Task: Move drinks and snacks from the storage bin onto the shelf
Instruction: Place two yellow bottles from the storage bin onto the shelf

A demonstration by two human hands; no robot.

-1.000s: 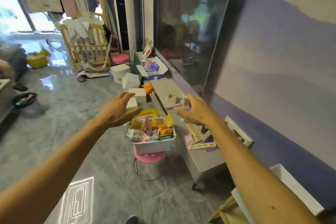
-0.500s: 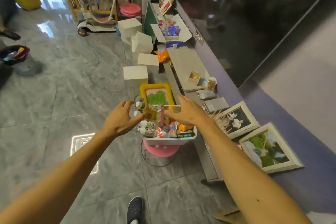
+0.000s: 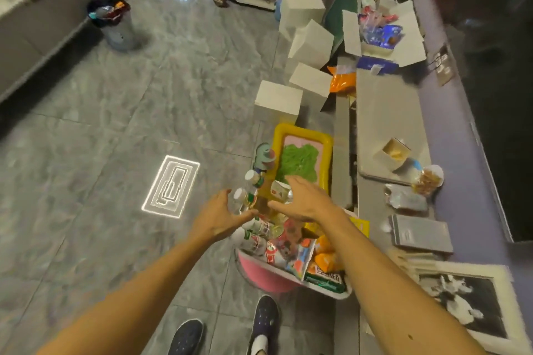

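Both your arms reach forward and down over the storage bin (image 3: 328,290), a white tub that sits on a pink stool (image 3: 265,278) just beside the low grey shelf (image 3: 383,112) along the wall. Your left hand (image 3: 219,219) is spread wide, thumb up and fingers fanned toward the right, with nothing in it. Its fingertips lie right by a white-capped bottle (image 3: 240,196) standing at the bin's far left, and through the blur I cannot tell whether they touch it. Your right hand (image 3: 305,202) hovers palm down over the far end of the bin, fingers straight and a little apart, holding nothing. The two hands are close together, almost fingertip to fingertip.

The bin is crammed. Some small bottles (image 3: 255,239) with red and green labels lie along its left side. Red printed snack packets (image 3: 284,248) fill the middle, orange packets (image 3: 326,256) sit at the right, and a green packet (image 3: 326,281) lies against the near rim. Beyond the bin, a yellow-rimmed tray (image 3: 301,131) holds something green. On the shelf are a small open box (image 3: 393,153) and a grey booklet (image 3: 421,233), with a framed black-and-white picture (image 3: 467,297) at its near end. White boxes (image 3: 278,101) stand on the grey tiled floor (image 3: 144,112) past the tray, and your dark shoes (image 3: 186,337) show at the bottom.
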